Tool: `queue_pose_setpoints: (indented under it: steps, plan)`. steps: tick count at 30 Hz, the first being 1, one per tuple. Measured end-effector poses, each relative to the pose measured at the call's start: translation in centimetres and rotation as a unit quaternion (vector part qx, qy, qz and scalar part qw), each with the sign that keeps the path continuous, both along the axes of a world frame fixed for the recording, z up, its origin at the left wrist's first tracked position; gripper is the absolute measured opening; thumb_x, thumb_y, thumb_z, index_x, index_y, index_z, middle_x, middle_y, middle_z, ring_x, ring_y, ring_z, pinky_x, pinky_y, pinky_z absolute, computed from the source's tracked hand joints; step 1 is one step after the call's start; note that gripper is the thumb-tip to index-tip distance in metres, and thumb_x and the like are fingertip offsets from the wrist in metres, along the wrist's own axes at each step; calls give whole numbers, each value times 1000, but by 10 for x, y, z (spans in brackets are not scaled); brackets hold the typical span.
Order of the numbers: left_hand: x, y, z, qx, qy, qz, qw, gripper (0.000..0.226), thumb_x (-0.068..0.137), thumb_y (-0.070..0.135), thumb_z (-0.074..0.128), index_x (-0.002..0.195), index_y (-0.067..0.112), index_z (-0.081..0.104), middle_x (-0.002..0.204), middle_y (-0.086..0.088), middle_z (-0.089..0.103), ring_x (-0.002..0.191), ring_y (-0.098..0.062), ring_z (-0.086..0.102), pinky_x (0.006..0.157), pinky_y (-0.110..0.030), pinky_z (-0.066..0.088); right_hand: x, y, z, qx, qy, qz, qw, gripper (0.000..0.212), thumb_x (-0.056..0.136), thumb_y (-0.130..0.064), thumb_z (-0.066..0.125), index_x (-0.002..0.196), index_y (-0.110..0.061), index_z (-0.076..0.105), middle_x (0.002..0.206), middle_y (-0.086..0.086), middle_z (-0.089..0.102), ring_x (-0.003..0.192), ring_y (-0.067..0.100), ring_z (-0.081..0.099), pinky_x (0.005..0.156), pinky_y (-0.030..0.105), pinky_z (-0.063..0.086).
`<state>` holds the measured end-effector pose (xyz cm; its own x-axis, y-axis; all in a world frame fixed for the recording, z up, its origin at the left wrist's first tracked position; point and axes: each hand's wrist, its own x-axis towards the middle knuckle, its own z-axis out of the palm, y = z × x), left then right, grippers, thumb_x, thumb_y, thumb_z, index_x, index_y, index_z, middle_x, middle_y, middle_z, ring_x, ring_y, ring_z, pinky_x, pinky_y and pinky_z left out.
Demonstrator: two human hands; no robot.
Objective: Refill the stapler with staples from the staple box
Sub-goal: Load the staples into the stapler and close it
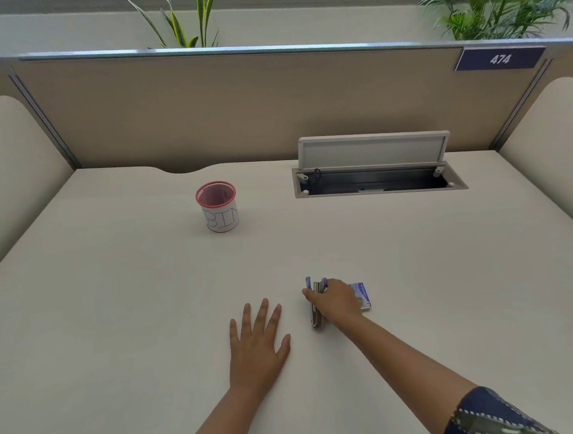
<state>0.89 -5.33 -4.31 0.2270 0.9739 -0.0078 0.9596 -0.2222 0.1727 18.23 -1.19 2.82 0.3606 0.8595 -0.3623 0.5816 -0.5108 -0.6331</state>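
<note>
Here the right hand [336, 299] curls its fingers over the stapler [316, 304], which lies on the desk [114, 296]; whether it is truly gripped or only covered cannot be told. Just beyond that hand's knuckles, on its outer side, the staple box [363, 294] lies partly hidden. On the thumb side, near but apart, the left hand [258, 344] rests flat, fingers spread, holding nothing. Well beyond both stands a red-rimmed mesh cup [217, 206] labelled BIN.
</note>
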Motion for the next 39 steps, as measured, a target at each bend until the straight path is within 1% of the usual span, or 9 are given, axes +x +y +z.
queue_pose_setpoints:
  steps: [3,5,7,10,15,25,30,35,39]
  plan:
    - [0,0,-1,4,-5,0,1000,57,85,53,32,139,35,34,146,6,42,136,-22,22,110,-42,2,-4,1,-2,-9,-25,26,999,35,82,-43,59,69,-15,41,75,-1,51,74,20,51,61,29,37]
    - [0,-1,-1,6,-9,-1,1000,57,85,53,32,139,35,34,146,6,41,137,-22,22,110,-42,2,-6,2,-4,-4,-29,35,999,34,81,-43,59,87,-12,49,90,4,58,82,23,56,67,30,40]
    - [-1,0,-2,7,-14,-3,1000,57,84,53,33,139,35,35,145,6,42,136,-22,23,110,-42,2,-8,2,-5,-4,-29,37,999,44,81,-42,60,107,-8,49,104,8,61,94,26,59,70,30,41]
    - [-1,0,-1,3,-18,-1,1000,55,87,53,29,139,35,33,145,6,42,137,-22,23,110,-42,2,-10,2,-7,1,-38,45,998,48,81,-43,62,110,-8,47,108,10,60,98,26,58,74,31,43]
    - [-1,-1,-1,-7,-15,3,1000,59,91,57,8,139,35,34,146,6,41,138,-22,21,111,-42,3,-10,4,-7,4,-39,48,998,54,84,-39,60,124,-7,42,117,11,57,107,27,55,82,32,43]
    - [-2,0,-2,21,-9,16,1000,60,91,57,8,139,34,35,146,7,39,143,-10,-12,111,-42,2,-13,7,-5,11,-42,62,997,49,85,-34,58,121,-7,40,113,14,58,101,29,58,78,33,45]
    - [-2,-1,-1,26,1,18,999,60,90,57,7,139,34,35,146,7,40,143,-10,-15,111,-42,2,-14,9,-5,18,-56,78,995,49,86,-35,58,120,-7,39,114,14,57,102,30,58,76,32,44]
    - [-1,0,-1,32,-3,15,999,60,91,57,8,139,34,36,146,7,39,143,-11,-14,111,-42,1,-15,9,-9,36,-50,84,995,58,83,-47,60,124,-12,39,117,10,57,105,27,57,81,34,45]
    - [-2,1,-3,40,-13,6,999,60,91,57,9,138,33,36,146,8,35,144,-13,-10,111,-42,1,1,1,-8,63,-88,81,991,55,84,-54,53,126,-20,42,111,3,61,100,21,60,74,29,41]
